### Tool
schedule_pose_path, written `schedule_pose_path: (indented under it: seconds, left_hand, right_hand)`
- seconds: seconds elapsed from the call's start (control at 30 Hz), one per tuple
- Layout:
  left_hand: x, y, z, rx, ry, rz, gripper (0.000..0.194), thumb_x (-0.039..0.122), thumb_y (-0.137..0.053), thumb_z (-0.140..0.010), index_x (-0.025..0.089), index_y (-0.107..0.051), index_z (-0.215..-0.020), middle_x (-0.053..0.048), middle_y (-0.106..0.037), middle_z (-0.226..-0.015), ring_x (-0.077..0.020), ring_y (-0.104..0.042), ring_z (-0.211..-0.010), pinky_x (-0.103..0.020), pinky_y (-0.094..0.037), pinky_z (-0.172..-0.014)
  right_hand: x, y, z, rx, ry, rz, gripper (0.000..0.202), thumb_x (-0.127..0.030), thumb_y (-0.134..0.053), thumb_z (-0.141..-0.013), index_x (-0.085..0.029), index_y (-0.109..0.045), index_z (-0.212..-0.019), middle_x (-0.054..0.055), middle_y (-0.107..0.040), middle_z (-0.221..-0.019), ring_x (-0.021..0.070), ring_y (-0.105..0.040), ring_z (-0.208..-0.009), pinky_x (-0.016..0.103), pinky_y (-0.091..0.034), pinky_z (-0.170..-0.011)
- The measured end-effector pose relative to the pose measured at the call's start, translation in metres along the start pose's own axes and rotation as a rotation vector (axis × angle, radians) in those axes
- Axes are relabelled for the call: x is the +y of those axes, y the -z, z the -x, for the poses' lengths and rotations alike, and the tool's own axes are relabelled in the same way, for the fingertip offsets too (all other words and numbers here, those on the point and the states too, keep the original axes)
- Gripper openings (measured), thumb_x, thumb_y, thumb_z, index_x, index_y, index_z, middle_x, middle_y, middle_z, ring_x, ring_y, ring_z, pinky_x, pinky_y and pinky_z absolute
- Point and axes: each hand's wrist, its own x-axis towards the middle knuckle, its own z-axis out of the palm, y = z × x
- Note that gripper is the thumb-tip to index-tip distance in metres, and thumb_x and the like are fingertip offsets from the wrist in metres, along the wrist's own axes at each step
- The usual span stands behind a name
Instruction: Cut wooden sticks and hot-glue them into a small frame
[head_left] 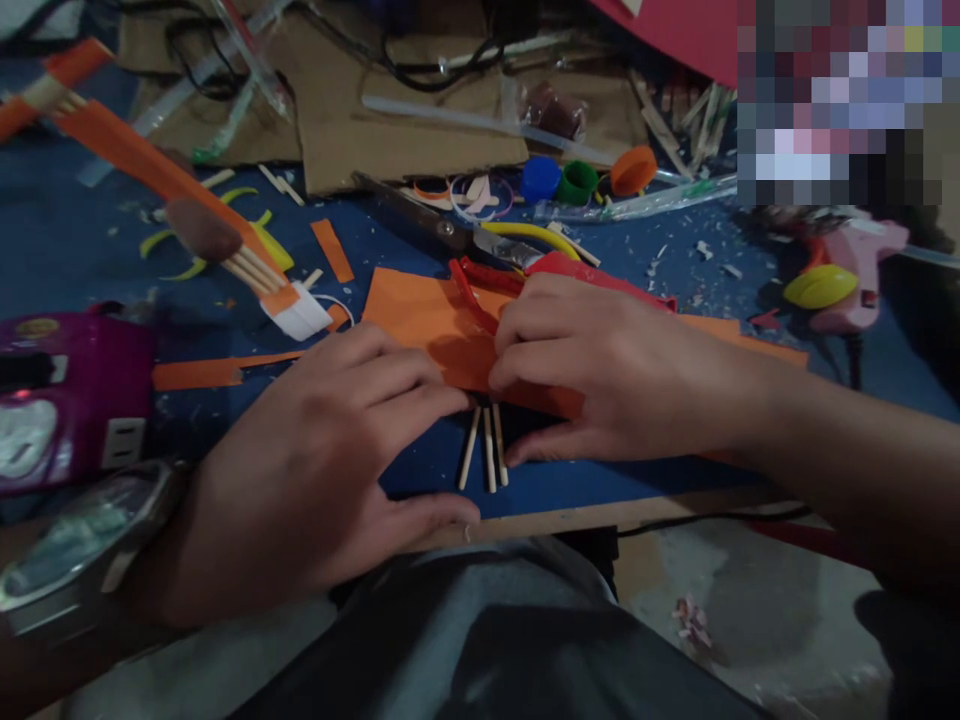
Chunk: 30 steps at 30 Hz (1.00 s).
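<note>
My left hand (322, 450) is open at the table's near edge, thumb spread from the fingers. Its fingertips reach the tops of several short thin wooden sticks (489, 450) lying side by side. My right hand (600, 360) lies over an orange sheet (405, 310), fingers bent and thumb apart, the thumb tip beside the rightmost stick. Beneath and behind the right hand is a red-handled tool (570, 268), partly hidden. Near the left hand is an assembly of orange strips and wooden sticks (251, 265) with a white band (298, 312).
A purple device (82, 400) stands at left. A pink glue gun (862, 275) lies at right. Farther back are blue (540, 179), green (578, 182) and orange caps (634, 172), a dark-handled cutting tool (420, 220), cardboard (405, 150) and paper scraps.
</note>
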Motion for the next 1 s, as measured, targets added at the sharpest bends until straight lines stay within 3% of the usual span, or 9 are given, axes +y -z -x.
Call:
schedule_pose_path:
  seconds: [0.17,0.43,0.83,1.0]
  left_hand:
    - [0.0010,0.0036,0.0013,-0.034,0.035,0.061,0.055,0.054,-0.093,-0.094,0.021,-0.068,-0.131,-0.005,-0.072,-0.119,-0.0310,-0.063,-0.109,-0.048,-0.047,-0.099]
    - [0.0025,0.0047,-0.0005,-0.073,0.104,0.123,0.038,0.035,-0.073,-0.104,0.020,-0.068,-0.139,-0.008,-0.074,-0.131,-0.0313,-0.066,-0.119,-0.050,-0.046,-0.109]
    - [0.0019,-0.0010,0.0008,-0.022,0.086,0.144,0.038,0.037,-0.087,-0.099,0.021,-0.070,-0.128,-0.004,-0.072,-0.119,-0.0288,-0.064,-0.110,-0.045,-0.047,-0.100]
    - [0.0026,-0.0041,-0.0008,0.018,0.061,0.144,0.034,0.041,-0.084,-0.103,0.020,-0.068,-0.125,-0.004,-0.072,-0.115,-0.0276,-0.062,-0.107,-0.043,-0.048,-0.095]
  right_hand:
    - [0.0009,-0.0016,-0.0006,0.021,0.030,-0.008,0.034,-0.049,-0.084,-0.103,-0.015,-0.080,-0.105,0.010,-0.073,-0.104,0.0282,-0.060,-0.098,0.044,-0.049,-0.090]
    - [0.0021,-0.0032,-0.0003,0.022,0.028,-0.009,0.033,-0.048,-0.082,-0.105,-0.015,-0.081,-0.104,0.011,-0.074,-0.105,0.0282,-0.060,-0.100,0.045,-0.049,-0.092]
    - [0.0016,-0.0045,-0.0018,0.037,0.043,0.004,0.032,-0.045,-0.086,-0.101,-0.013,-0.082,-0.106,0.011,-0.075,-0.105,0.0291,-0.062,-0.099,0.045,-0.051,-0.090]
    - [0.0011,-0.0058,-0.0022,0.043,0.040,0.004,0.030,-0.042,-0.087,-0.100,-0.013,-0.081,-0.103,0.011,-0.074,-0.103,0.0282,-0.061,-0.097,0.043,-0.050,-0.088]
